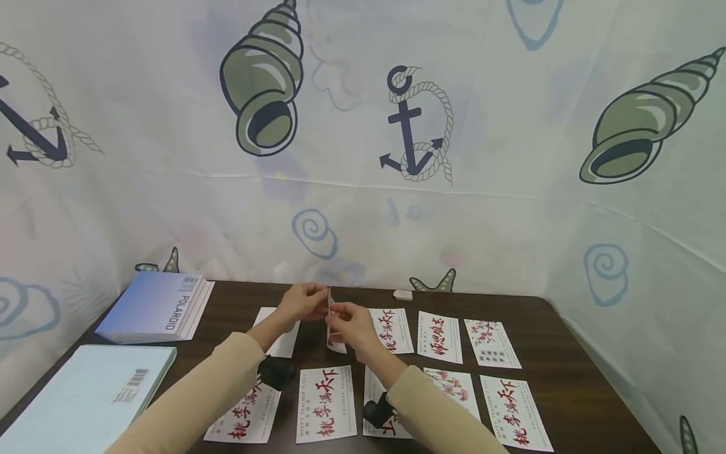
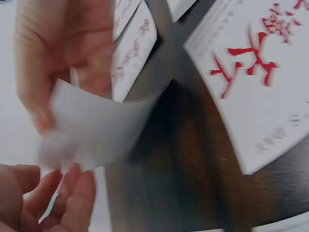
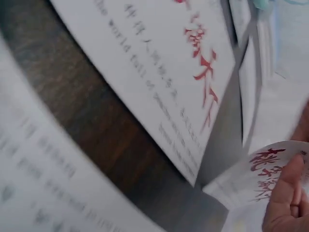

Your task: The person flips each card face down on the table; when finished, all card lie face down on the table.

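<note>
Pale blue box (image 1: pixel 85 394): on the counter (image 1: pixel 567 378) far left of the fingers, near corner cut off by the picture edge.
Polaroid stack (image 1: pixel 155 306): behind that box, left of both hands; only the head view shows it.
Blank card (image 1: pixel 278 334): lies on the counter beneath the left forearm, partly covered by it.
Left hand (image 1: pixel 303 302): raised above the counter, fingers (image 1: pixel 317 301) pinching the top edge of the held card; its own wrist view shows a hand at upper left gripping a pale, bent sheet, blurred.
Held card (image 1: pixel 329 315): upright and edge-on between the two hands, so its face cannot be read in the head view; the right wrist view shows a curved corner of it (image 3: pixel 270 169) with red characters.
Right hand (image 1: pixel 351 325): just right of the left one, fingers (image 3: pixel 289 193) curled on the card's lower part; the wrist view catches only fingertips at the frame's edge.
Printed cards (image 1: pixel 439 337): two rows on the counter around and to the right of the fingers, red calligraphy or pink blossoms; the near row is partly hidden by both sleeves and wrist cameras.
Small white block (image 1: pixel 403 294): behind the fingers to the right, at the counter's far edge, too small to identify.
Patterned cloth (image 1: pixel 397 126): shells and anchors, closing in the counter on all far sides.
</note>
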Available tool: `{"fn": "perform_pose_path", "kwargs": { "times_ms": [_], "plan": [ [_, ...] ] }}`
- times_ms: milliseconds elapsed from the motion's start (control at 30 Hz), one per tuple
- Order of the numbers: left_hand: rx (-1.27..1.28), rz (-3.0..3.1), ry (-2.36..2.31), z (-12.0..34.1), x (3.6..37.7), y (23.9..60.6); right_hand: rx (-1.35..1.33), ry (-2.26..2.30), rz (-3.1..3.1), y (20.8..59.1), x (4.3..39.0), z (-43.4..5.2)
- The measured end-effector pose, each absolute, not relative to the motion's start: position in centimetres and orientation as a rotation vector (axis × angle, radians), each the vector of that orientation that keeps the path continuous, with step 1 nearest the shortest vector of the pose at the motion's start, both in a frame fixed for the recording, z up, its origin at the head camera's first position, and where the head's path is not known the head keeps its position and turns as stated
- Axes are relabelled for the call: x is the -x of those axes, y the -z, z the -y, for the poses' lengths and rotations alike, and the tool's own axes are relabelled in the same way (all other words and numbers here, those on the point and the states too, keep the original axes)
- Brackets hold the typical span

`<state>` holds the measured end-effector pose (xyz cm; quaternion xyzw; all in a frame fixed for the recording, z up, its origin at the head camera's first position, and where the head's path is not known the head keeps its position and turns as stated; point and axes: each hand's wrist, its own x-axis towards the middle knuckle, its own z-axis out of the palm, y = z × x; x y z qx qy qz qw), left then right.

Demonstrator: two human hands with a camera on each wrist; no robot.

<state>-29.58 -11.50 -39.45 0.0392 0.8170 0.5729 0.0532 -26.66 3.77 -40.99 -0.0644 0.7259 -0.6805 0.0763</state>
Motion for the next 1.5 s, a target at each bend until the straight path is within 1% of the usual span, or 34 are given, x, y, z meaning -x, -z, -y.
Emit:
{"fn": "perform_pose_path", "kwargs": {
  "times_ms": [133,233,367,433,633,967,1233,1500],
  "plan": [
    [-0.161,-2.315,-1.705,11.7,28.9,40.7,0.153,2.134,-2.146,40.8,26.6,-4.9],
    [-0.057,-2.342,-1.663,11.5,28.6,41.6,0.090,2.172,-2.131,41.0,26.5,-5.5],
    [0.098,-2.549,-1.573,11.3,28.2,41.9,-0.050,2.177,-2.125,41.7,26.4,-6.0],
    [0.137,-2.651,-1.530,11.3,28.0,42.0,-0.120,2.155,-2.144,42.2,26.4,-6.3],
    [0.080,-2.859,-1.408,11.2,27.8,42.5,-0.216,2.018,-2.270,43.2,26.3,-6.7],
    [-0.008,-3.017,-1.154,11.1,27.4,43.1,-0.207,1.844,-2.487,44.3,26.3,-6.2],
    [-0.045,-3.067,-1.020,11.0,27.2,43.2,-0.064,1.677,-2.700,44.1,25.9,-5.8],
    [-0.094,-3.119,-0.853,10.9,27.3,43.0,-0.003,1.523,-2.862,43.9,25.7,-5.3]
  ]
}}
